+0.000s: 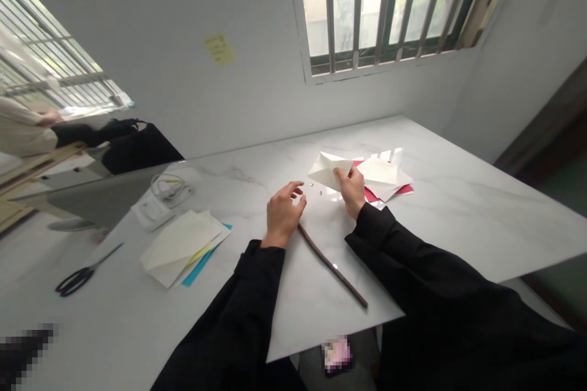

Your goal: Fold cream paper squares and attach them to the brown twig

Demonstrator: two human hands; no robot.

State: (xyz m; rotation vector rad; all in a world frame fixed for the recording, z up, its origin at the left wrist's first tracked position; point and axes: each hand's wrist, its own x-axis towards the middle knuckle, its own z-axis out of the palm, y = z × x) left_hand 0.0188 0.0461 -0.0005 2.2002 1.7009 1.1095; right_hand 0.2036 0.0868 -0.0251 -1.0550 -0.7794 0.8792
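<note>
Between the thumb and fingers of my right hand (352, 189) is a creased white sheet of paper (326, 170), raised a little above the table. My left hand (283, 211) hovers to the left of it with fingers curved and apart, holding nothing. A thin brown stick (332, 267) lies on the table from beneath my left wrist toward the front edge. Just right of my right hand rests a pile of folded white paper (378, 174) over red paper (406, 189). Two tiny bits lie on the surface between my hands.
On the left are a stack of white, yellow and blue papers (183, 244), black-handled scissors (76, 281), and a white adapter with a coiled cable (153, 212). The marble-patterned table (477, 208) meets a wall with a barred window. A phone (337, 355) lies below the front edge. Another person sits far left.
</note>
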